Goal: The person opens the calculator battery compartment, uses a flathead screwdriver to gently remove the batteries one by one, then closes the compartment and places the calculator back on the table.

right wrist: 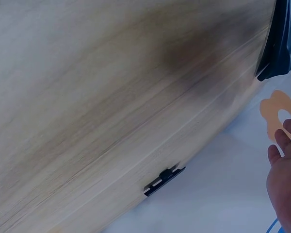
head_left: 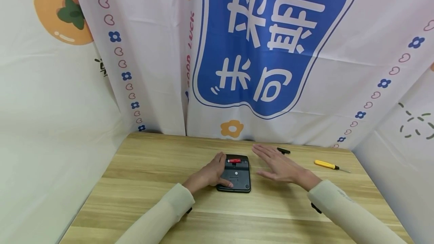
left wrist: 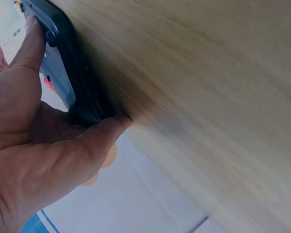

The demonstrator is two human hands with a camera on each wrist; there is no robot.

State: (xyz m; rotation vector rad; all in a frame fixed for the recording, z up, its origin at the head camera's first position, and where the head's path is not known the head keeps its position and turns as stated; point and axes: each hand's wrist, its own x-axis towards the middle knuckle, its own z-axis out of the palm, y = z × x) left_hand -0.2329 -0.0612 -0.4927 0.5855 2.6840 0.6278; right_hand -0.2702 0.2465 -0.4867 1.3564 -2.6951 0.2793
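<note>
A black calculator lies back side up on the wooden table, its battery slot open towards the far end. In that slot sits a red battery. My left hand grips the calculator by its left side, with the thumb on the near part of its back; the left wrist view shows the dark edge of the calculator between thumb and fingers. My right hand hovers just right of the calculator, fingers extended, holding nothing. Beyond this hand lies a small black battery cover, also seen in the right wrist view.
A screwdriver with a yellow handle lies at the right of the wooden table, its tip pointing right. Printed white cloth hangs behind the table's far edge and along both sides.
</note>
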